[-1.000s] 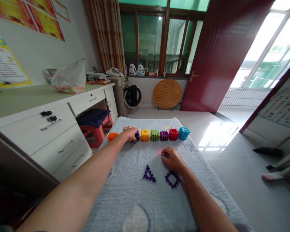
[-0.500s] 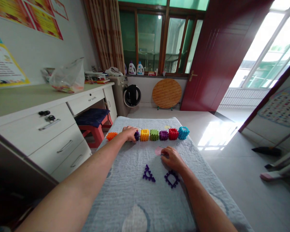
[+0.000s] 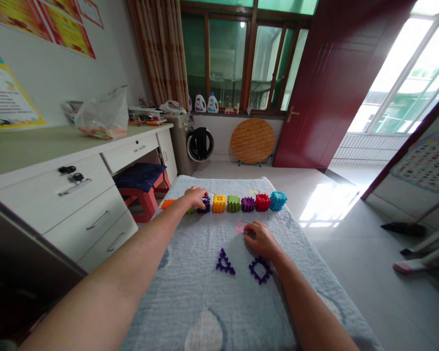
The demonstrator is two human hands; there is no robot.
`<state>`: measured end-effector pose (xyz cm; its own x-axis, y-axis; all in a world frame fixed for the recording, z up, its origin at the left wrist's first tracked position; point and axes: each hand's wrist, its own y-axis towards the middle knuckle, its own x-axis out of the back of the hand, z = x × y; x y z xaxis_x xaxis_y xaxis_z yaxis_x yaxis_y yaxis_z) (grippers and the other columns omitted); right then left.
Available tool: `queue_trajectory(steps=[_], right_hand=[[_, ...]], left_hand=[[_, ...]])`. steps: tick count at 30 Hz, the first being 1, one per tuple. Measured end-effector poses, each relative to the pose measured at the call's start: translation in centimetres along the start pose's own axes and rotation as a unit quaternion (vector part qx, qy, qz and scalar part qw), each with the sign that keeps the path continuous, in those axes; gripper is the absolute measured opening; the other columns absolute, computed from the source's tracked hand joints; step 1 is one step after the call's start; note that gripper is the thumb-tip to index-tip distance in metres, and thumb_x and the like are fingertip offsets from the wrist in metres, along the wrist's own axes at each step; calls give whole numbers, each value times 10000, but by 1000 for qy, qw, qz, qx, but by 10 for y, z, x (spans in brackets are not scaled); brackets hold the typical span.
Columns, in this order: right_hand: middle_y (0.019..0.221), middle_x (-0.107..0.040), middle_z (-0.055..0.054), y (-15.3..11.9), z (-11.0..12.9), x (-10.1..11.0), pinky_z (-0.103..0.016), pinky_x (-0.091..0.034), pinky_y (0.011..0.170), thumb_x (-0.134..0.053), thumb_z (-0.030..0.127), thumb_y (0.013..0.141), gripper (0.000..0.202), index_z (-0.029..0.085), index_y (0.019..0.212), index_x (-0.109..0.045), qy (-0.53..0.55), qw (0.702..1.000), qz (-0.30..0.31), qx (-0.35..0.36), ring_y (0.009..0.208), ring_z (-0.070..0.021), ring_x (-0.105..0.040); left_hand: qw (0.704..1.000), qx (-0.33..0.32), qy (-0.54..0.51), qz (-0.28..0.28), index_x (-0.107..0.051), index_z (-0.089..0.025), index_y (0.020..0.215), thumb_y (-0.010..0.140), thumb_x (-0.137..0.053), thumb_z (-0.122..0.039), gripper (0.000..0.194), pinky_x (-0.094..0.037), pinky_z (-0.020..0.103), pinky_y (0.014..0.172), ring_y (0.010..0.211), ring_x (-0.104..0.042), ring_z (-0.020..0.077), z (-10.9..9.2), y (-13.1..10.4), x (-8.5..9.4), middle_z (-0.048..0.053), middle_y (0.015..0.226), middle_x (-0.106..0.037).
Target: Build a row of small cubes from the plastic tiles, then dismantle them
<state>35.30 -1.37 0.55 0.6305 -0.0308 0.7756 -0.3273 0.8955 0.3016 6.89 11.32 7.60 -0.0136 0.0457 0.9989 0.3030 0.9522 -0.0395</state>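
Observation:
My left hand (image 3: 196, 197) is at the left part of a row of toothed toy cubes. Its fingers and thumb are closed on a dark purple cube (image 3: 204, 205) standing on the cloth. Left of it, a green cube (image 3: 190, 210) and an orange cube (image 3: 167, 204) are partly hidden by my hand and forearm. To its right stand yellow (image 3: 219, 204), green (image 3: 233, 204), purple (image 3: 248, 204), red (image 3: 262, 203) and blue (image 3: 278, 201) cubes. Resting on the cloth, my right hand (image 3: 262, 240) is loosely curled, thumb and fingers apart, with nothing visible in it.
A dark purple triangle piece (image 3: 225, 263) and a dark purple square frame piece (image 3: 260, 270) lie near my right hand. The blue-grey cloth (image 3: 201, 287) covers the table. A white desk (image 3: 91, 204) and a red stool (image 3: 146, 195) stand at left.
My left hand has shifted slightly left and back, so more of the dark purple cube shows, along with a bit of the green one beside it. My right hand stays put.

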Motion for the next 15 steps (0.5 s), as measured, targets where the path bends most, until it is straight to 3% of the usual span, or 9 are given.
queue_trajectory(steps=[9,15], right_hand=[[783,-563,-25,0,1,1,-260,-384,718,-559,107,686,213,155,865,-664,-4,1000,1,-1,740,-150,-516],[782,-561,-23,0,3,2,-256,-383,712,-561,103,685,214,152,864,-667,-9,1000,5,-5,734,-146,-513]], left_hand=[[999,11,26,20,-574,-273,1195,508,-749,-324,711,-386,393,958,1195,-488,327,-8,-8,-1,72,1206,-629],[999,1,38,21,-645,-274,1038,547,-723,-312,498,-377,422,956,1148,-522,329,-13,-9,-2,53,1111,-671]])
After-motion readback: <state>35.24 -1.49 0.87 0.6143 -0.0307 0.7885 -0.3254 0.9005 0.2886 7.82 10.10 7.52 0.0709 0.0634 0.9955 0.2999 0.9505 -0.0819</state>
